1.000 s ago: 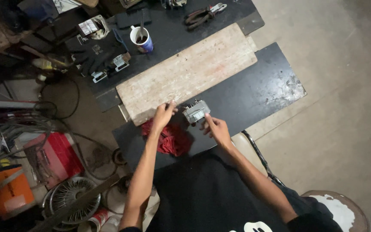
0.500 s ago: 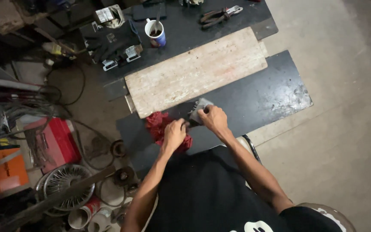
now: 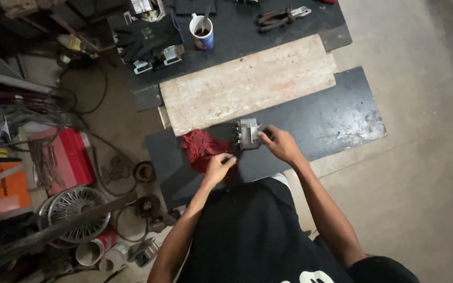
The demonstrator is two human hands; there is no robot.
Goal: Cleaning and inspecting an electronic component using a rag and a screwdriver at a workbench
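A small grey metal block with dark prongs rests on the dark board just in front of me. My right hand grips its right side. My left hand lies on a crumpled red cloth to the left of the block, fingers curled into the fabric. A pale worn wooden plank lies just beyond the block.
A mug with a stick in it, black gloves, small metal parts and pliers sit on the far dark bench. Left on the floor are a red toolbox, an orange case, a wire fan guard and cables.
My left hand slid off the block and down onto the red cloth. My right hand stayed on the block, which now stands more exposed. My head moved closer and shifted the view.
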